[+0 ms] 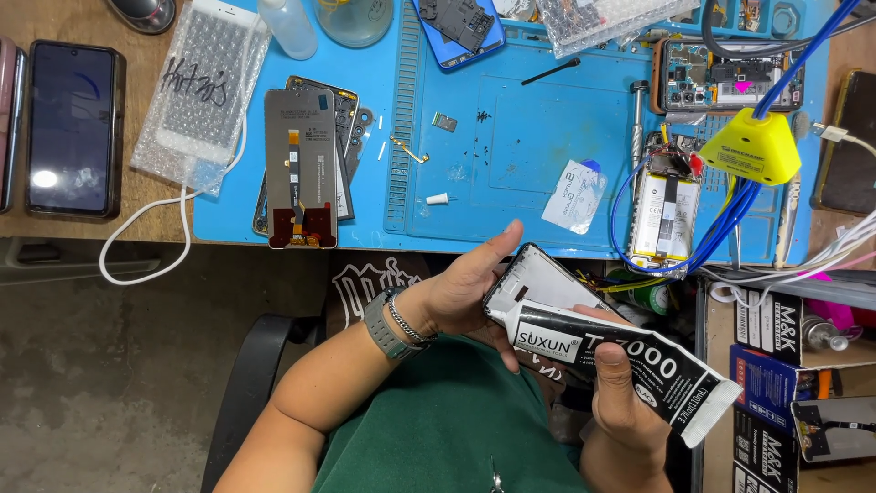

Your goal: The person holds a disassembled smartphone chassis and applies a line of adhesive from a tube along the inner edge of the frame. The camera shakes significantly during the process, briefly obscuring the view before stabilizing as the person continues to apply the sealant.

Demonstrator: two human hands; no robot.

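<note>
My left hand (465,290) grips a phone frame (538,278) with a pale inner face, held tilted over my lap just below the mat's front edge. My right hand (625,397) is closed around a black and white glue tube (620,356). The tube's nozzle end rests against the frame's lower left edge. A watch and a chain bracelet sit on my left wrist.
A blue work mat (538,128) covers the desk. On it lie a phone screen panel (301,164), an opened phone with battery (664,215), a yellow block (753,146) with blue cables, small parts and tools. A dark phone (71,128) and a bubble-wrap bag (201,87) lie left. Boxes (785,365) stand right.
</note>
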